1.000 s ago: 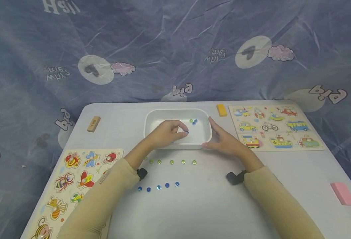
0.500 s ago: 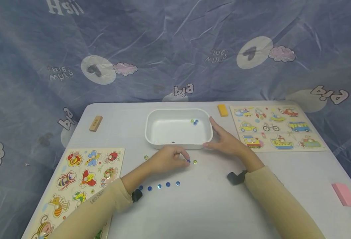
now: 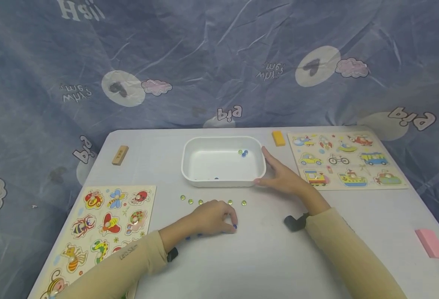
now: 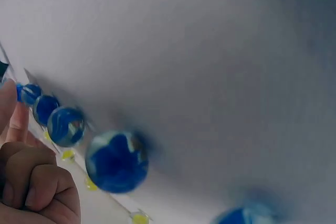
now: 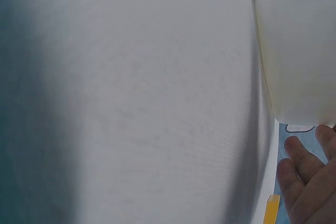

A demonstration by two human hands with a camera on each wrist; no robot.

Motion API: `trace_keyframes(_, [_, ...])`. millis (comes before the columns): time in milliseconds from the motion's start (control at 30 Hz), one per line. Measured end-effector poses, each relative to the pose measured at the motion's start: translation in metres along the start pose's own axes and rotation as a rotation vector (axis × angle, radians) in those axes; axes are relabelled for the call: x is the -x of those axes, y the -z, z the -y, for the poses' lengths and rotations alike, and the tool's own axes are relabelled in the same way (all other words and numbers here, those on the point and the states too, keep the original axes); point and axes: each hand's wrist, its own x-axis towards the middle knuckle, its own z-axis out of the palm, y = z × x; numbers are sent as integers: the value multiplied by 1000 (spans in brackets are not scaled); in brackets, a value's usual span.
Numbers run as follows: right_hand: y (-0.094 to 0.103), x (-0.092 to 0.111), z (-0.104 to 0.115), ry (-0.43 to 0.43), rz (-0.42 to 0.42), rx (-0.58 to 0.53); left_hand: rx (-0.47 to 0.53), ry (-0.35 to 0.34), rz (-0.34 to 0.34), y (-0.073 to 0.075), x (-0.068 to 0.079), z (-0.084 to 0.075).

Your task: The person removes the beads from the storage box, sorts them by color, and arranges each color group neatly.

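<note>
My left hand point(image 3: 213, 218) is low over the table in the head view, thumb and index finger pinching a blue marble point(image 3: 235, 226). In the left wrist view, a row of blue-and-white swirled marbles point(image 4: 116, 162) runs toward its fingertips, the other fingers curled under. From above, the hand covers most of that row. Just beyond it lies a row of yellow-green marbles point(image 3: 244, 203). My right hand point(image 3: 284, 178) holds the right front corner of a white plastic tub point(image 3: 223, 183), thumb at the front and fingers along the side. Several blue and green marbles point(image 3: 244, 153) lie inside.
An insect puzzle board point(image 3: 107, 241) lies at the left, a vehicle puzzle board point(image 3: 339, 166) at the back right. Small blocks stand around: wooden point(image 3: 120, 155), yellow point(image 3: 278, 138) and pink point(image 3: 431, 243). A patterned blue cloth point(image 3: 219, 62) hangs behind the table.
My left hand has come out of the tub toward me, past the green row and down to the blue row, a blue marble still between its fingertips. The right hand stays at the tub.
</note>
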Motion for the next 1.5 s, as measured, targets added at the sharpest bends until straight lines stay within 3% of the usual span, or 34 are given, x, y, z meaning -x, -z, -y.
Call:
trace_keyframes(367, [-1, -1, -3, 5, -1, -18, 6, -1, 15, -5, -2, -1])
trace_keyframes(567, [-2, -1, -5, 12, -9, -19, 33, -7, -18, 1, 1, -3])
trace_keyframes(700, [-2, -1, -5, 7, -8, 0, 87, -4, -76, 18, 4, -8])
trace_keyframes(867, [-1, -2, -5, 2, -1, 8, 189, 20, -196, 55, 1, -11])
trace_keyframes(1000, [-2, -2, -5, 1, -2, 4, 203, 20, -292, 75, -15, 1])
trace_keyframes(1100, [-3, -2, -4, -8, -8, -1, 176, 37, -314, 83, -33, 13])
trace_keyframes(1300, [-3, -3, -3, -19, -8, -21, 138, 85, -217, 85, -66, 31])
trace_keyframes(1500, [-2, -2, -3, 0, -7, -2, 155, 83, -84, 79, -93, 41])
